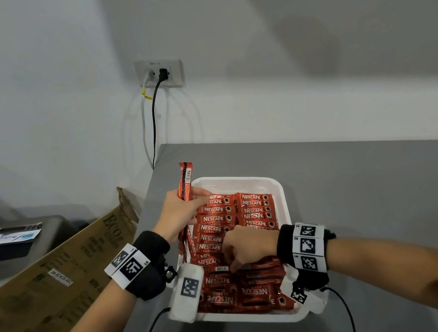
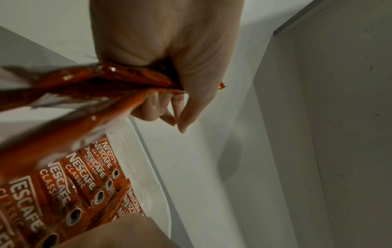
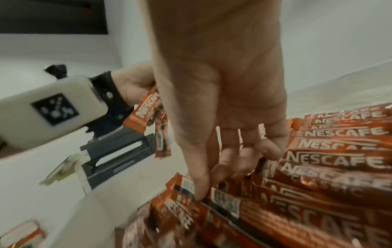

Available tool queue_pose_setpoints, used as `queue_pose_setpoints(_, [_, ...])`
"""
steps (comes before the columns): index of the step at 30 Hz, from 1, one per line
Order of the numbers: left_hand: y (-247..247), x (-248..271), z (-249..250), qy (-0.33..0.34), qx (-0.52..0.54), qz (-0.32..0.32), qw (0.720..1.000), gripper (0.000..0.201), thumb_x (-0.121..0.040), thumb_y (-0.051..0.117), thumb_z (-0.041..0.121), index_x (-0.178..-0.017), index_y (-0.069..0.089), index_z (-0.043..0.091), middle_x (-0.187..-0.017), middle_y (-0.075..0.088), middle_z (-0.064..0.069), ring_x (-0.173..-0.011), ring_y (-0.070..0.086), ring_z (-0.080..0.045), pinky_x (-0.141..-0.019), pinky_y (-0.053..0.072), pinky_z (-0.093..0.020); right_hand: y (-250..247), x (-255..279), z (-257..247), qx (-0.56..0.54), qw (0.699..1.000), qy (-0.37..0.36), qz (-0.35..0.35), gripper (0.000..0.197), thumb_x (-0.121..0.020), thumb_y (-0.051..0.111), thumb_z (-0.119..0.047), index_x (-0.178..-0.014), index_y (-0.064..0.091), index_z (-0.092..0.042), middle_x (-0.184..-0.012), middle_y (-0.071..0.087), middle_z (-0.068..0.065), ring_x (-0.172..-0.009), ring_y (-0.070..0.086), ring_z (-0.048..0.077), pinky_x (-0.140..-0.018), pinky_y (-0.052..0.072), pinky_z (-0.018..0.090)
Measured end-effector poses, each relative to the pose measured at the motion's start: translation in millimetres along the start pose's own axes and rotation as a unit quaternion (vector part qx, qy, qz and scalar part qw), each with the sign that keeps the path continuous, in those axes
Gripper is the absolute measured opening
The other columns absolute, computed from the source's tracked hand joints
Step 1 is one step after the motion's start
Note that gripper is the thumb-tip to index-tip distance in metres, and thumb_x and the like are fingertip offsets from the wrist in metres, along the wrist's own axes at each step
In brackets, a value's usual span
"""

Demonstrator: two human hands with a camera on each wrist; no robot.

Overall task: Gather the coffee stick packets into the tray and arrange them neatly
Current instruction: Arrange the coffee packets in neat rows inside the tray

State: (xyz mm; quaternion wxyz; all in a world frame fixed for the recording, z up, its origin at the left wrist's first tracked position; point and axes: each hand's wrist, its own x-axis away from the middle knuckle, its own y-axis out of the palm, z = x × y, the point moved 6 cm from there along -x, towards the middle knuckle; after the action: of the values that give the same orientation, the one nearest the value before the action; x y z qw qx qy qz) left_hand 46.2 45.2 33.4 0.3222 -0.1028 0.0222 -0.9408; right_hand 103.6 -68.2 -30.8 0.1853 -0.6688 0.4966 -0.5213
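Right wrist: thumb (image 3: 198,188) on barcoded packet (image 3: 224,200).

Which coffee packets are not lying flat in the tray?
The bunch of packets gripped in the left hand, standing upright over the tray's left edge. All the others lie flat inside it.

dim, even indoor light in the head view, soft shadows smudging the wall (image 1: 307,44), straight edges bowing near the frame border. left wrist view: glare spots on the held packets (image 2: 84,80), blurred up close. right wrist view: near packets (image 3: 254,226) smeared out of focus, far ones sharper.
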Motion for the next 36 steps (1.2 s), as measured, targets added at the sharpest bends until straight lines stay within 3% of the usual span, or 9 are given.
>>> queue_pose_setpoints(7, [-0.2,-1.9,-1.7,-0.009,0.010,0.001,1.000,0.006,-0.086,0.061,0.005,-0.089,0.066,0.006,-0.077,0.058,-0.006,-0.036,0.043,0.000,-0.038,0.035,-0.012,-23.1,14.5,16.5,-0.131,0.991,-0.020,0.029,0.015,-0.085,0.068,-0.023,-0.091,0.071,-0.009,-0.085,0.066,-0.006,-0.073,0.056,0.000,-0.075,0.044,0.015])
queue_pose_setpoints(12, [5.4,-4.1,-0.9,-0.008,0.001,-0.015,1.000,0.005,-0.086,0.062,0.007,-0.087,0.066,0.010,-0.078,0.056,-0.008,-0.037,0.041,0.000,-0.039,0.035,-0.013,-6.6,10.5,18.5,-0.091,0.996,-0.002,-0.007,0.018,-0.087,0.066,-0.020,-0.096,0.070,-0.005,-0.100,0.070,0.008,-0.082,0.059,0.009,-0.084,0.047,0.027])
queue_pose_setpoints(16, [2.4,-3.3,-1.8,-0.003,-0.002,-0.007,1.000,0.005,-0.086,0.062,0.007,-0.088,0.066,0.009,-0.077,0.057,-0.007,-0.037,0.042,0.000,-0.040,0.036,-0.013,-20.3,10.6,14.3,-0.117,0.993,-0.013,-0.007,0.016,-0.089,0.064,-0.020,-0.095,0.067,-0.005,-0.092,0.072,0.009,-0.074,0.065,0.014,-0.076,0.047,0.019])
queue_pose_setpoints(20, [1.0,-5.4,-11.2,-0.028,-0.011,-0.022,0.999,0.006,-0.085,0.064,0.011,-0.090,0.066,0.008,-0.076,0.054,-0.010,-0.040,0.039,-0.002,-0.039,0.035,-0.015,-61.5,18.2,22.4,-0.160,0.981,-0.017,0.106,0.010,-0.080,0.074,-0.019,-0.083,0.066,-0.014,-0.075,0.068,-0.004,-0.068,0.065,0.008,-0.075,0.050,0.019])
queue_pose_setpoints(22, [6.6,-4.7,-15.9,-0.049,-0.016,-0.055,0.997,0.017,-0.085,0.065,0.014,-0.094,0.064,0.000,-0.075,0.057,-0.011,-0.041,0.040,-0.004,-0.039,0.036,-0.015,-79.6,21.8,32.7,-0.194,0.961,-0.015,0.195,0.013,-0.075,0.079,-0.018,-0.080,0.066,-0.016,-0.077,0.070,0.000,-0.067,0.064,0.006,-0.077,0.052,0.024])
queue_pose_setpoints(25, [18.9,-0.9,-16.9,-0.063,-0.032,-0.097,0.993,0.017,-0.086,0.064,0.015,-0.089,0.062,-0.002,-0.056,0.061,0.004,-0.036,0.044,-0.002,-0.038,0.036,-0.014,-85.2,24.8,37.9,-0.218,0.940,-0.005,0.263,0.018,-0.072,0.082,-0.018,-0.083,0.069,-0.012,-0.077,0.070,-0.002,-0.067,0.062,-0.001,-0.078,0.054,0.026])
queue_pose_setpoints(28, [22.8,-2.6,-14.0,-0.051,0.016,-0.070,0.996,0.011,-0.086,0.064,0.011,-0.078,0.057,0.007,-0.048,0.050,0.005,-0.033,0.040,-0.002,-0.036,0.034,-0.015,-78.1,24.4,29.3,-0.230,0.935,-0.022,0.268,0.016,-0.072,0.081,-0.016,-0.081,0.070,-0.009,-0.071,0.065,-0.010,-0.061,0.060,-0.003,-0.071,0.053,0.022])
queue_pose_setpoints(33, [18.2,-5.6,-12.5,-0.018,-0.028,-0.021,0.999,0.015,-0.087,0.063,0.015,-0.072,0.058,0.012,-0.057,0.059,0.004,-0.040,0.052,-0.002,-0.040,0.039,-0.015,-69.2,25.3,31.1,-0.267,0.921,-0.018,0.282,0.010,-0.079,0.074,-0.010,-0.082,0.066,-0.015,-0.080,0.064,-0.007,-0.066,0.063,0.007,-0.069,0.057,0.028])
queue_pose_setpoints(36, [7.2,-8.1,-15.2,-0.005,0.001,0.051,0.999,0.018,-0.088,0.062,0.019,-0.076,0.055,0.008,-0.061,0.055,-0.003,-0.044,0.051,-0.005,-0.043,0.042,-0.018,-66.5,28.1,34.9,-0.334,0.910,-0.006,0.246,0.011,-0.082,0.071,-0.008,-0.091,0.066,-0.010,-0.086,0.067,0.000,-0.056,0.064,0.007,-0.053,0.053,0.019])
